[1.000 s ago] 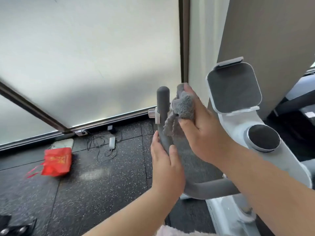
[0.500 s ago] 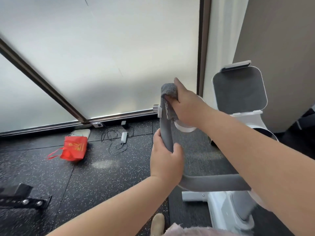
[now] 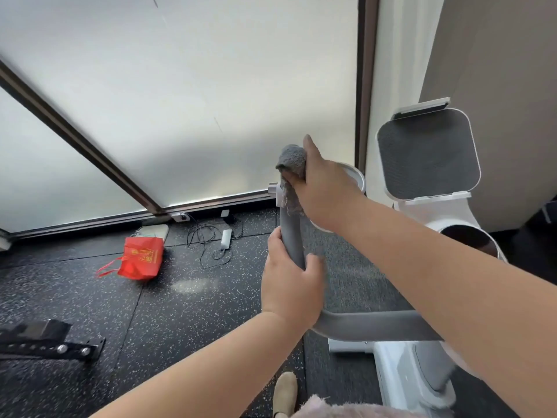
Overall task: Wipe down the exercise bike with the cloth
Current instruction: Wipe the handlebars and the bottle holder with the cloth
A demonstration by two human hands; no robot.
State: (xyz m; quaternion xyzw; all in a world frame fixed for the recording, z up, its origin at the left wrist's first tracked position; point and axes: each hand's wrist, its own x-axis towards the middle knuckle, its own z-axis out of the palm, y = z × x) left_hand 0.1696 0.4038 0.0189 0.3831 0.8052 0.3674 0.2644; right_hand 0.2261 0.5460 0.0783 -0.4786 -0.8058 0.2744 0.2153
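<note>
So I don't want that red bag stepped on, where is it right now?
In the head view the red bag lies on the dark speckled floor at left, near the window frame, left of the tangled cables and well clear of both hands.

Grey cloth atop bike handlebar

Your right hand and the grey cloth cover the top end of the upright handlebar. Your right forearm hides part of the exercise bike, whose base runs off the bottom edge. The print on the red bag is too small to read.
</note>
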